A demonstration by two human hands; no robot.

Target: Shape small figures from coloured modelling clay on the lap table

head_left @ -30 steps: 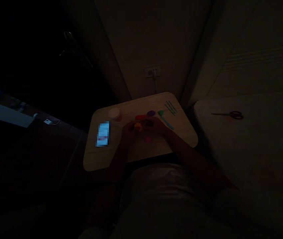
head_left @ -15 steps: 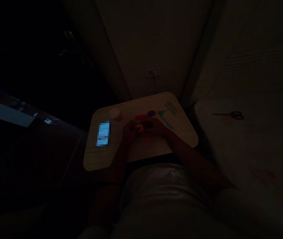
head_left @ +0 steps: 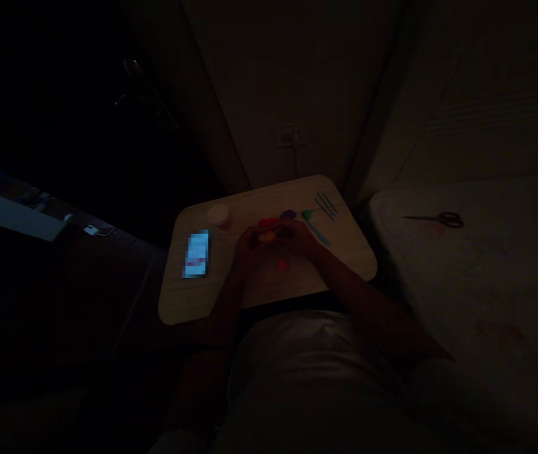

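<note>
In the dim light, my left hand [head_left: 248,244] and my right hand [head_left: 296,237] meet over the small table [head_left: 181,299]. Between their curled fingers is a lump of orange modelling clay [head_left: 267,236], gripped from both sides. Just behind the fingers lies a red piece of clay [head_left: 269,222], partly hidden. A purple lump [head_left: 288,215] and a green piece [head_left: 307,215] sit to its right. Nearer my body, a small reddish-pink ball [head_left: 282,265] rests on the tabletop. The fingertips are too dark to make out finely.
A lit phone [head_left: 195,254] lies at the table's left, with a lidded tub [head_left: 219,216] behind it. To the right are a light-blue plastic knife [head_left: 320,234] and several thin sticks [head_left: 326,206]. Scissors [head_left: 448,219] lie on a pale surface [head_left: 439,271] beyond the table. A wall socket [head_left: 292,136] holds a plug.
My fingers have shifted around the orange clay, which now looks flatter and sits slightly farther from me. My right hand has risen a little. The things on the table have stayed put.
</note>
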